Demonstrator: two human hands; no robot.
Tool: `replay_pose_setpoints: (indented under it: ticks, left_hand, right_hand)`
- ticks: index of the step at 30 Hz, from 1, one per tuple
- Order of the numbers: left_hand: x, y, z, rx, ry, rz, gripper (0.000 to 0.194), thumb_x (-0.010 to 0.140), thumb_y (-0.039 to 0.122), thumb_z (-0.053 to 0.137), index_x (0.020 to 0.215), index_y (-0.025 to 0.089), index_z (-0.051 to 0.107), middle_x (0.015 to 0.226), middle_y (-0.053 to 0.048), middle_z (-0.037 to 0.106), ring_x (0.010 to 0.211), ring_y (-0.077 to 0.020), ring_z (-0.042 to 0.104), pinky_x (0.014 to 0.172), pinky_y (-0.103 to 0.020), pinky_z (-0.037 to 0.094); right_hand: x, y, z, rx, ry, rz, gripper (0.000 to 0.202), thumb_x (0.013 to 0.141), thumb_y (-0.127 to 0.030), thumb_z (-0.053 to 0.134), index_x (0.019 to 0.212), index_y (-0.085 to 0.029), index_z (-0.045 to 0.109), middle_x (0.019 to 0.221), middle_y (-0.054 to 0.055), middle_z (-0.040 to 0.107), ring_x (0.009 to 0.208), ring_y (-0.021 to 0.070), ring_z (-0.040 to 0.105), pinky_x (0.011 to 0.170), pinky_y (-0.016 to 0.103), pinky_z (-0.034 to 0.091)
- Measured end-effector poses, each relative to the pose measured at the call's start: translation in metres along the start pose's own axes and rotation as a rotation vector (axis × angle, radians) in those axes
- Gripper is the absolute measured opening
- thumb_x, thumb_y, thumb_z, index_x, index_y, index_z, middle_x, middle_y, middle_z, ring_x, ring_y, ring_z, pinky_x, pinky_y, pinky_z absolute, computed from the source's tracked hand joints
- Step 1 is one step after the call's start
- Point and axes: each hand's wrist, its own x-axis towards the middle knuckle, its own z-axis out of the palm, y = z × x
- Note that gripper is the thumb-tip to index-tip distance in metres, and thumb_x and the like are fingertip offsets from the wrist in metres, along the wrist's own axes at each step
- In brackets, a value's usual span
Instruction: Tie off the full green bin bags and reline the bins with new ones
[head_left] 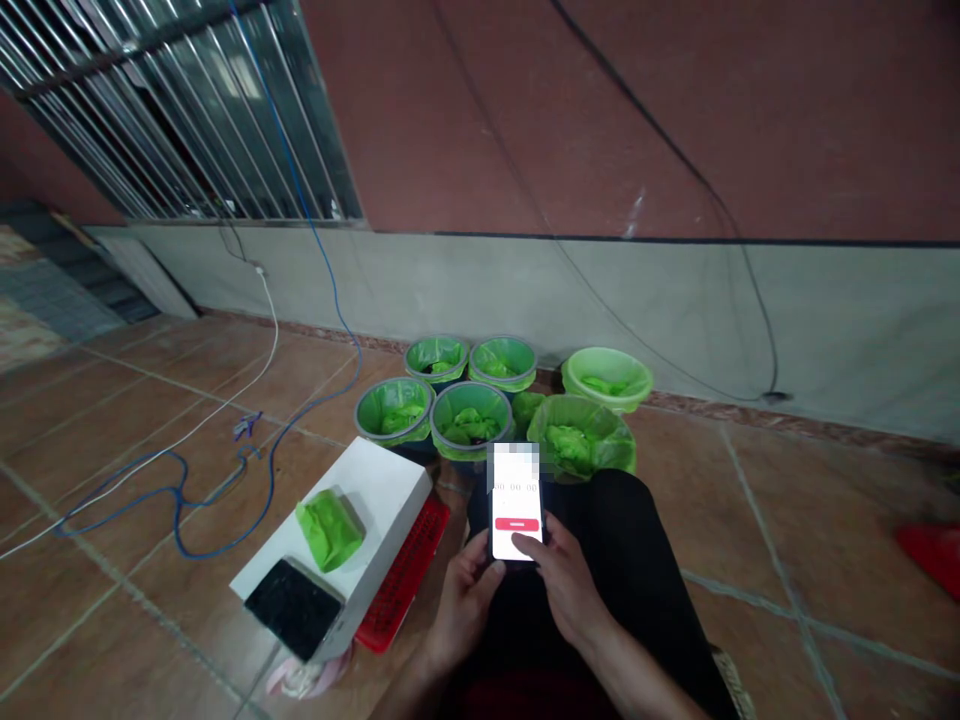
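Observation:
A smartphone with a lit white screen and a red bar is held upright over my lap. My left hand grips its lower left side, thumb at the bottom corner. My right hand wraps the lower right side, its thumb lying over the screen just below the red bar. Beyond the phone stand several bins lined with green bags, among them a grey-rimmed bin and a wider green bin. Left of my knees, a folded green bag and a dark-screened device lie on a white box.
The white box rests over a red plastic crate. A blue hose and a white cable run across the tiled floor at left. Behind the bins rises a wall. Something red lies at the far right.

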Motion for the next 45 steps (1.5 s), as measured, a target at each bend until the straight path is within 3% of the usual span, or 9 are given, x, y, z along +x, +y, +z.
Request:
replay_pose_setpoints:
  ticks: [13,45]
  left_hand:
    - [-0.0001,-0.0026,-0.0013,0.012,-0.017,0.013,0.043,0.088,0.030,0.060,0.130,0.019,0.060,0.130,-0.011,0.063,0.120,-0.0294,0.057,0.110,-0.048,0.037]
    - [0.0014,-0.0052,-0.0041,0.028,-0.005,-0.004,0.043,0.086,0.035,0.063,0.126,0.018,0.062,0.125,-0.011,0.065,0.119,-0.0304,0.058,0.108,-0.047,0.039]
  right_hand:
    - [0.0042,0.0090,-0.0049,0.007,-0.027,-0.022,0.036,0.063,-0.027,0.075,0.098,-0.020,0.067,0.094,0.005,0.073,0.087,0.0231,0.065,0.086,0.037,0.045]
    - [0.0030,0.0038,-0.0037,-0.003,-0.051,-0.028,0.036,0.064,-0.029,0.077,0.097,-0.019,0.067,0.092,0.005,0.073,0.087,0.0229,0.064,0.085,0.037,0.045]
